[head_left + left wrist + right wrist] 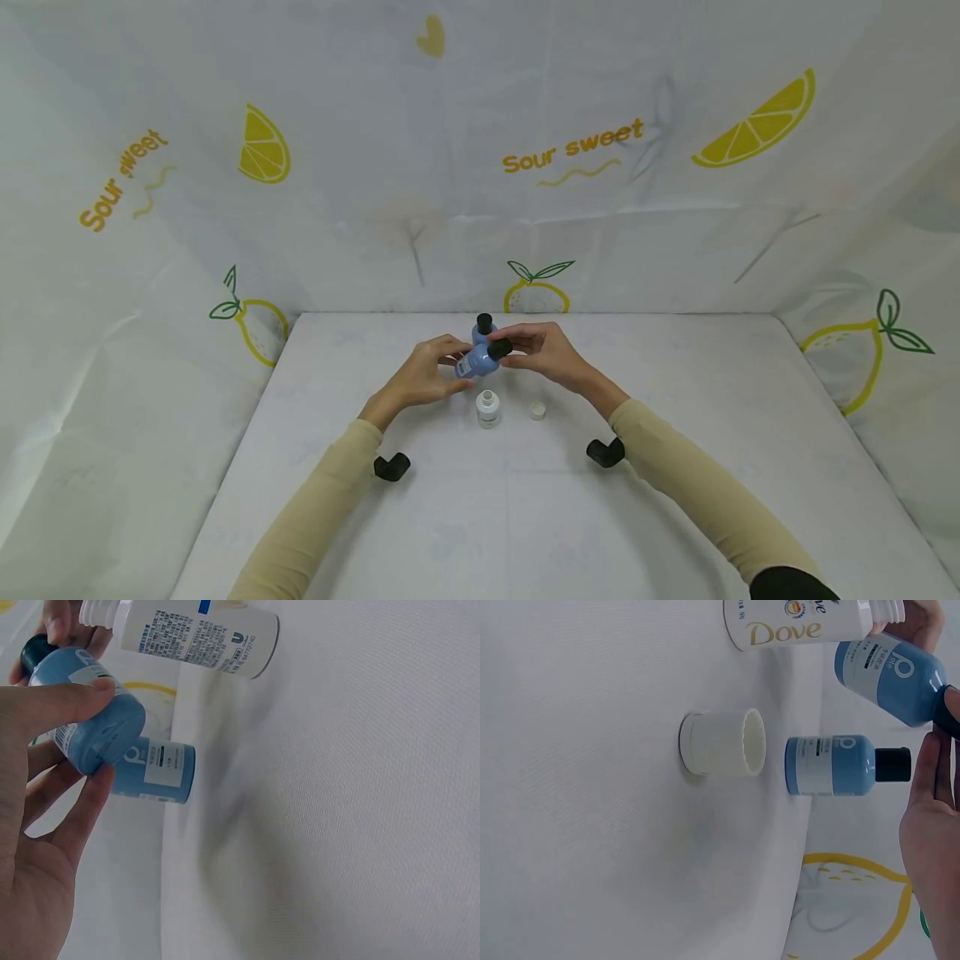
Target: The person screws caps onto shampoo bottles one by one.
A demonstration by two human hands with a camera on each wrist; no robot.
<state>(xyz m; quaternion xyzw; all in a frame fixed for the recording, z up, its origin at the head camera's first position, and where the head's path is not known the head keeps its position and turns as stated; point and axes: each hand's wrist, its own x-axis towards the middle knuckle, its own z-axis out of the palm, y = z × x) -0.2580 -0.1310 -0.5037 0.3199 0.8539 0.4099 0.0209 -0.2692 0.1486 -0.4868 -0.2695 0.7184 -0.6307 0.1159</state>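
Note:
A blue bottle (476, 362) with a black cap (499, 348) is held tilted above the table between both hands. My left hand (423, 372) grips its body, thumb on one side and fingers on the other, as the left wrist view shows. The right hand (546, 354) pinches the black cap with thumb and fingers. A second blue bottle (832, 766), black-capped too, stands upright on the table just behind. In front is a white Dove bottle (487, 408) with its threaded neck bare. To its right a white cap (724, 742) sits with its hollow side up.
The white table (495, 533) ends at a back edge close behind the standing blue bottle. Pale sheeting (360, 208) with lemon prints hangs around the back and sides. Black angled pieces (392, 467) stick out from both wrists.

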